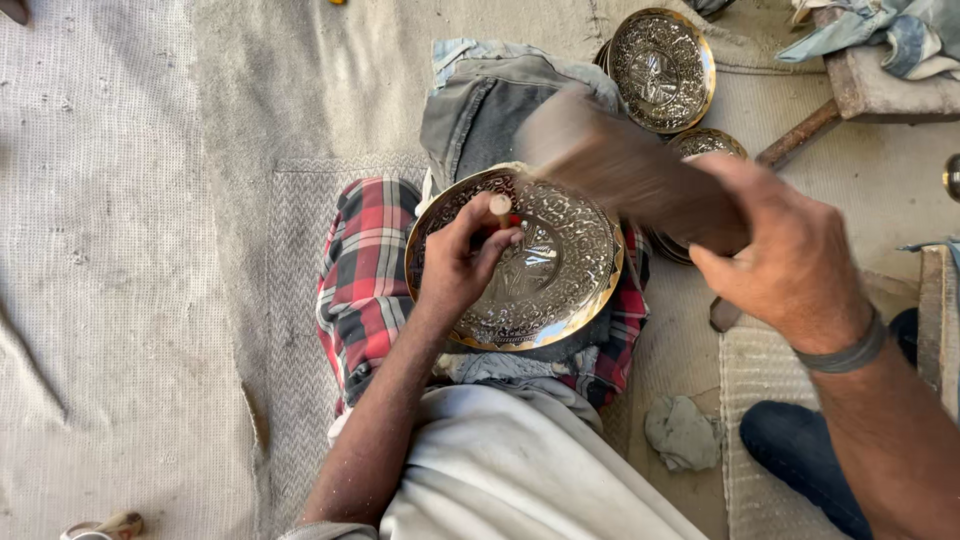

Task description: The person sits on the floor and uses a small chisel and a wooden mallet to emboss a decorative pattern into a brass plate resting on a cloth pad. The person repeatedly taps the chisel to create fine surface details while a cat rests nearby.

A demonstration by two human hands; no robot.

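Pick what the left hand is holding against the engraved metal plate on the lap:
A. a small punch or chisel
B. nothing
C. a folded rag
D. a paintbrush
A: the left hand pinches a small punch upright on the engraved plate, while the right hand grips a blurred wooden mallet above it.

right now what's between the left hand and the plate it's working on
A short chisel-like punch, pinched upright in the left hand, stands with its tip on the engraved brass plate. The head view shows it.
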